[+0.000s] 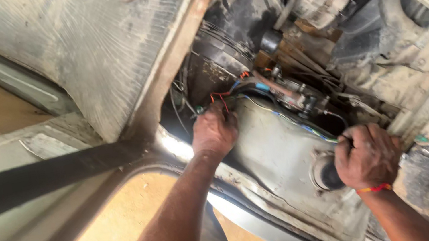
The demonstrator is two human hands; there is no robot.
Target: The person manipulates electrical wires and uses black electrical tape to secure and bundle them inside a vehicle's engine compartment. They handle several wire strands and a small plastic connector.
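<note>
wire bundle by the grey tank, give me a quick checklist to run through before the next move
1. Left hand gripping the wire bundle: ok, its fingers are closed on the red and dark wires at the top edge of the grey tank.
2. Right hand has a firm hold: cannot tell, it is clenched beside the round cap, but what it grips is hidden.
3. Blue and green wires lying free over the tank: ok, no visible snag.
4. Wire ends or connectors visible: cannot tell, hidden behind the left hand.
5. Footing below: cannot tell, only sandy ground shows.
</note>
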